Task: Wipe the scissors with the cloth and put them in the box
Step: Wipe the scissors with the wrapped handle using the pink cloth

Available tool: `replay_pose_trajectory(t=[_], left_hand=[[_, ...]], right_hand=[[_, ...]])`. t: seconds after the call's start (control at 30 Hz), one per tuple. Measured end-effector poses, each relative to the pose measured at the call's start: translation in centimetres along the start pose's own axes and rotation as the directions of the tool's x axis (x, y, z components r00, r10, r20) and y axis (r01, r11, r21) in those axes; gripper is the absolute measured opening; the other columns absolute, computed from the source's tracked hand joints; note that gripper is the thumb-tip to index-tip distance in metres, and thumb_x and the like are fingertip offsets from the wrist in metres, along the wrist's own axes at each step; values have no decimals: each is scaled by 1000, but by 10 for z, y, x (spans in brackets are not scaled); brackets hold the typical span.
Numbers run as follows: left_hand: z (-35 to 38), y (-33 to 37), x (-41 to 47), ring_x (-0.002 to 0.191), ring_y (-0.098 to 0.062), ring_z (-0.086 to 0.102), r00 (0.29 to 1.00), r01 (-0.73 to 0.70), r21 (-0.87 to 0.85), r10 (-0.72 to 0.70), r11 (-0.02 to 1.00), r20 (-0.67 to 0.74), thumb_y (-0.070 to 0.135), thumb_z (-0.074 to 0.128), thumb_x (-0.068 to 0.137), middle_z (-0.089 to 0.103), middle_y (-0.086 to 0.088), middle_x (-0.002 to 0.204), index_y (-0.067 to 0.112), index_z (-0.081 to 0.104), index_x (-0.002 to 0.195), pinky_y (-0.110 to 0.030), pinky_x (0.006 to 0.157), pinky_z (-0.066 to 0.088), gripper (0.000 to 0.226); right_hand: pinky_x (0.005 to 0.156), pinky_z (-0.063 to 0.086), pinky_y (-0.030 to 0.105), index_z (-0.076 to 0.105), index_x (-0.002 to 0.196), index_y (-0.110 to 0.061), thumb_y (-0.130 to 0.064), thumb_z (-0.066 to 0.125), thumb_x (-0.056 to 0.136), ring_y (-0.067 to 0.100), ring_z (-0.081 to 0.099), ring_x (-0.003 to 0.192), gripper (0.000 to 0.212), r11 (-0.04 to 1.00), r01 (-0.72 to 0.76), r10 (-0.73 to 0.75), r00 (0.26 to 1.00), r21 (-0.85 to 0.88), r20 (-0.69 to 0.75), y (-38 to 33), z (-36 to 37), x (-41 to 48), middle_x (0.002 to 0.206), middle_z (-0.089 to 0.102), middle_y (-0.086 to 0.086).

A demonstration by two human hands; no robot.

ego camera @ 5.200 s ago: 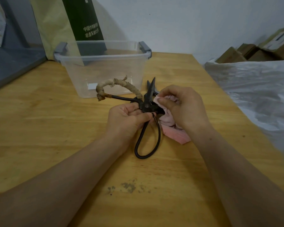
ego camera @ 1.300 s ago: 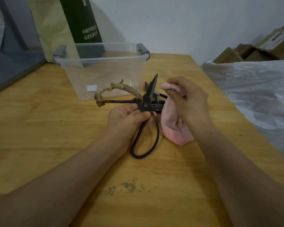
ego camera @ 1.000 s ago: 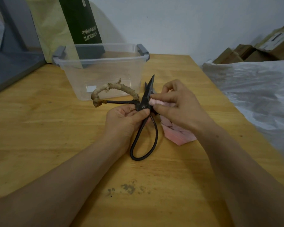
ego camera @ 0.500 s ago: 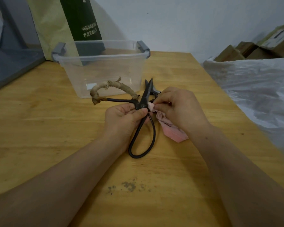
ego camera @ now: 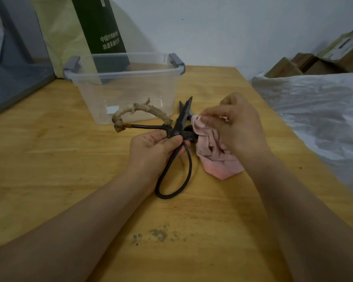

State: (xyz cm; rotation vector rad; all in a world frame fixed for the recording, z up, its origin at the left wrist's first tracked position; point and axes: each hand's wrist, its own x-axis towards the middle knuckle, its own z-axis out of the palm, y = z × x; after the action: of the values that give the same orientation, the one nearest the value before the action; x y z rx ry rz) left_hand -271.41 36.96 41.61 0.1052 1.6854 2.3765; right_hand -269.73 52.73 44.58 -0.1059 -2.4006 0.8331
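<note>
Head view: left hand (ego camera: pixel 151 151), fingers curled tight around the black scissors (ego camera: pixel 179 123) at the pivot (one handle rag-wrapped); right hand (ego camera: pixel 239 129) pinches the bunched pink cloth (ego camera: pixel 212 157) beside the blades, over the tabletop (ego camera: pixel 49 159), near the clear box (ego camera: pixel 126 88).

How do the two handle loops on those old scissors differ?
The upper handle loop is wrapped in pale, frayed binding; the lower handle loop is bare black metal. The upper handle loop reaches left, in front of the clear box; the lower handle loop hangs toward the person, below the left hand. Both are thin curved bars that meet at the pivot of the scissors, where the left hand grips.
</note>
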Motion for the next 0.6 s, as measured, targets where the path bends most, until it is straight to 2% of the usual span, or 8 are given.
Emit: replay_pose_trajectory(t=[0.07,0.1,0.17,0.23,0.3,0.43,0.5,0.6], left_hand=[[-1,1,0,83,-25,71,1000,2,-8,-2,1000,7,-7,61,83,72,-20,90,-4,66,91,-21,67,58,10],[-1,1,0,84,-25,71,1000,2,-9,-2,1000,7,-7,61,83,72,-20,91,-4,66,92,-22,68,58,10],[0,2,0,84,-25,71,1000,-5,-4,5,1000,5,-7,61,83,71,-21,92,-5,65,93,-22,68,58,11],[1,1,-1,81,-23,72,1000,-22,7,22,1000,5,-7,62,83,71,-21,93,-7,64,95,-21,67,58,12],[2,1,-2,77,-19,72,999,-37,13,37,999,9,-7,62,83,71,-21,95,-8,63,100,-21,65,58,17],[3,1,-3,73,-16,71,998,-66,15,66,998,26,-7,61,83,71,-20,95,-8,63,106,-20,63,57,23],[3,2,-4,73,-15,71,995,-86,34,84,996,54,-7,60,83,72,-17,92,-5,65,102,-20,66,58,19],[4,2,-4,74,-14,71,993,-101,39,98,994,70,-6,61,83,73,-13,90,0,66,97,-21,68,58,16]], right_hand=[[71,41,13,72,95,-26,-15,70,83,-2,49,76,17,982,25,-30,999,188,22,-3,-10,2,81,48,-14],[69,40,8,71,92,-27,-12,69,83,-4,50,75,18,976,45,-62,995,211,76,-5,-15,3,82,51,-14],[69,41,7,71,87,-26,-10,68,84,-3,52,79,16,983,60,-96,973,173,208,-6,-22,2,89,53,-13],[79,46,15,72,88,-22,-10,66,86,3,55,91,14,992,78,-103,950,96,296,-4,-21,0,97,55,-9],[88,50,27,72,93,-21,-9,65,87,9,59,96,16,993,95,-113,943,73,311,-4,-15,-2,101,60,-6],[90,52,28,68,100,-29,-16,68,86,1,62,97,20,984,-30,-23,957,178,289,-6,-11,-2,100,68,-9],[91,52,34,69,101,-25,-19,69,85,4,63,98,17,984,-73,20,952,162,305,-5,-9,-1,100,68,-7],[92,48,41,72,104,-23,-27,66,87,11,60,99,18,997,-33,8,940,68,341,-4,-6,-2,101,66,-6]])
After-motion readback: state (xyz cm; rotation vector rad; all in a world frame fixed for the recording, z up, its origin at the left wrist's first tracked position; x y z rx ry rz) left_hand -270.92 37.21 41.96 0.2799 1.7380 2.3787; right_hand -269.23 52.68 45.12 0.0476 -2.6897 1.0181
